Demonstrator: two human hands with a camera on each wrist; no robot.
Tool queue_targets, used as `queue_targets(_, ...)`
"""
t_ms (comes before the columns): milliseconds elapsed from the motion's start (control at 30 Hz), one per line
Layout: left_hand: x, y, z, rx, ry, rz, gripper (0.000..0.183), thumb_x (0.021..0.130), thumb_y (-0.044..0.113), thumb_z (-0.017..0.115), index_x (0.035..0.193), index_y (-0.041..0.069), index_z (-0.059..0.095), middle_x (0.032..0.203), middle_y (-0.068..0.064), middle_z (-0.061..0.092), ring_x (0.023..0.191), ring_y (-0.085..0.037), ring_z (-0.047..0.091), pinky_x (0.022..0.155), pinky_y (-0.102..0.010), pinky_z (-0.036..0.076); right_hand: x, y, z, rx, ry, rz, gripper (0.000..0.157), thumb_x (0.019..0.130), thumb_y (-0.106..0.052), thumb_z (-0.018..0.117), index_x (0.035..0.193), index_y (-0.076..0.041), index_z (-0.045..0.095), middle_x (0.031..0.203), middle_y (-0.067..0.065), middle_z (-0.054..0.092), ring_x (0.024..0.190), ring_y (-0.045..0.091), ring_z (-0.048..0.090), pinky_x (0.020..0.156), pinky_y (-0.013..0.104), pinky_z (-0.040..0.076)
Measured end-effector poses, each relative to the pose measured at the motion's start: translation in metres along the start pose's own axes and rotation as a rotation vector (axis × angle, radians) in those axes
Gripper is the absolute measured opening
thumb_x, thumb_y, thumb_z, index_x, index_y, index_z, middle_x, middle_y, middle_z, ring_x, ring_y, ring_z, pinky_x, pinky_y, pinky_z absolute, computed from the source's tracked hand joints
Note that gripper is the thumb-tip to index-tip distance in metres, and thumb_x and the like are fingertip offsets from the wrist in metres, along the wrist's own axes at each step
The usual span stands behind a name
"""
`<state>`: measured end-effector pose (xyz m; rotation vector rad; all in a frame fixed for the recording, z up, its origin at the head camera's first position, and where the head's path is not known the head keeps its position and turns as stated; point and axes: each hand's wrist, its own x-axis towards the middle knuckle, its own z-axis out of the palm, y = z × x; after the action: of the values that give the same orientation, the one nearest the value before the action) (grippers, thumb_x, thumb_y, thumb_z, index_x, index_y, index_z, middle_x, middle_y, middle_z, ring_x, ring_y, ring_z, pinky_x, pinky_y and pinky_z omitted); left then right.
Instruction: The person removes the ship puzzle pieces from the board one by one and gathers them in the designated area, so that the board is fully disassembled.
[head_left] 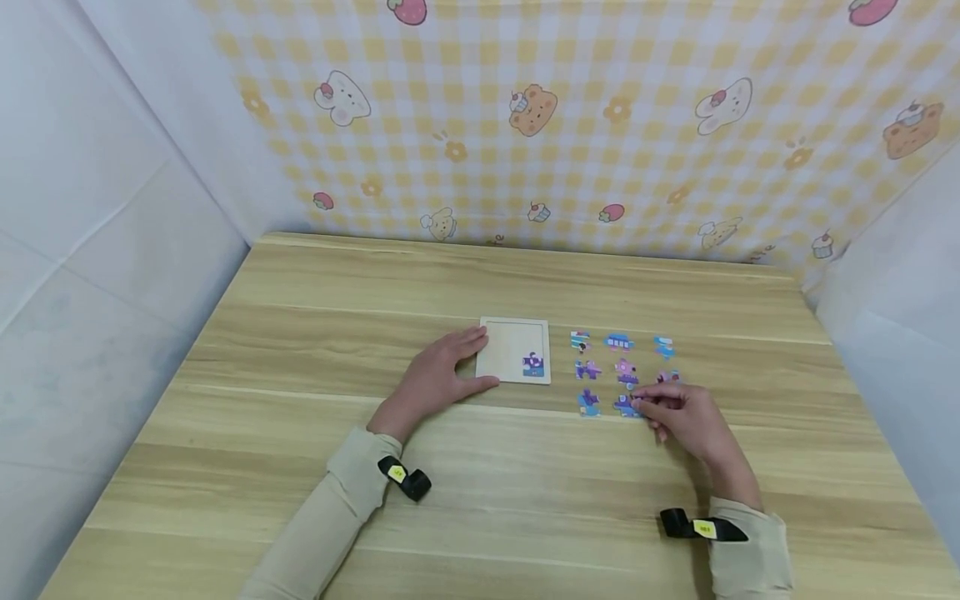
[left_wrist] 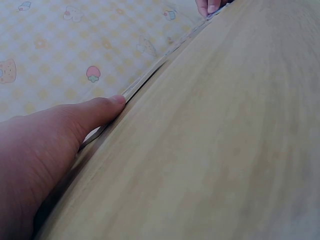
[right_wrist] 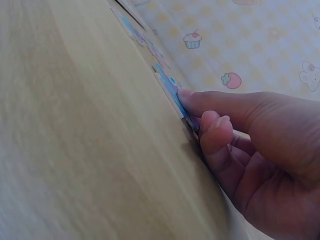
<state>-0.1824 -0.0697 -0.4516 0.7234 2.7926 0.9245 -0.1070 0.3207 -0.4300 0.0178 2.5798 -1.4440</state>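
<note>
My left hand (head_left: 437, 372) rests at the left side of a square wooden puzzle tray (head_left: 498, 354), fingers at its left edge and thumb by its lower left corner. One purple and blue puzzle piece (head_left: 533, 365) sits in the tray's lower right corner. In the left wrist view the straight thumb (left_wrist: 107, 107) touches the tray's edge. My right hand (head_left: 686, 417) pinches a purple and blue jigsaw piece (head_left: 625, 406) at the bottom of the middle column. The right wrist view shows thumb and fingers at that piece (right_wrist: 172, 92), low over the table.
Several loose jigsaw pieces lie in rows right of the tray, among them a blue bus-like piece (head_left: 619, 342) and a pink-purple piece (head_left: 626, 371). Another piece (head_left: 669, 377) is partly behind my right hand. A checked cloth (head_left: 570, 167) hangs behind the wooden table (head_left: 525, 492).
</note>
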Motion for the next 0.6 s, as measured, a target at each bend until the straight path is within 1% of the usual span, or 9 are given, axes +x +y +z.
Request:
queue_targets(233, 0.0002, -0.0001, -0.0002, 0.001, -0.003, -0.001, 0.083, 0.090, 0.062, 0.073, 0.154, 0.013, 0.049, 0.163, 0.003, 0.041, 0.152, -0.022, 0.035, 0.124, -0.044, 0.030, 0.0003, -0.0001, 0.0009, -0.015, 0.005, 0.008, 0.020, 0.099, -0.009, 0.071, 0.113, 0.005, 0.076, 0.071, 0.010, 0.066, 0.053, 0.016, 0.057, 0.051, 0.027, 0.053)
queue_targets(500, 0.0004, 0.0011, -0.0008, 0.001, -0.004, -0.009, 0.082, 0.091, 0.061, 0.072, 0.154, 0.014, 0.050, 0.163, 0.004, 0.041, 0.152, -0.021, 0.035, 0.125, -0.043, 0.029, 0.0017, 0.0002, 0.0005, 0.019, 0.003, 0.021, 0.023, 0.098, -0.007, 0.071, 0.116, 0.007, 0.074, 0.072, 0.012, 0.066, 0.053, 0.015, 0.056, 0.051, 0.026, 0.052)
queue_targets(600, 0.0000, 0.0007, -0.0004, 0.001, -0.004, -0.011, 0.082, 0.091, 0.061, 0.072, 0.154, 0.014, 0.050, 0.163, 0.004, 0.041, 0.152, -0.021, 0.035, 0.125, -0.044, 0.030, 0.0013, 0.0000, 0.0009, 0.019, 0.005, 0.020, 0.024, 0.099, -0.007, 0.071, 0.117, 0.008, 0.074, 0.074, 0.012, 0.068, 0.054, 0.014, 0.058, 0.052, 0.026, 0.054)
